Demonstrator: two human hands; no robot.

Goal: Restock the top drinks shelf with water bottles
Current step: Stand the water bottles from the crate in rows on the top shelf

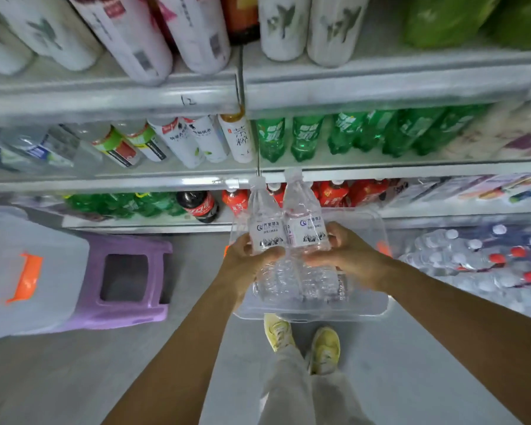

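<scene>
Two water bottles (284, 237) are held side by side mid-frame, gripped by the left hand (246, 256) and right hand (347, 256), fingers curled around them.

Shop: shelves (166, 182) of bottled drinks (307, 136)

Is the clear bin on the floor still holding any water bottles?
No: the clear bin looks empty, and each hand, left hand and right hand, holds one of the two water bottles.

Stool (126, 283) left of bin (377, 305), both before shelves (380, 171).
</scene>
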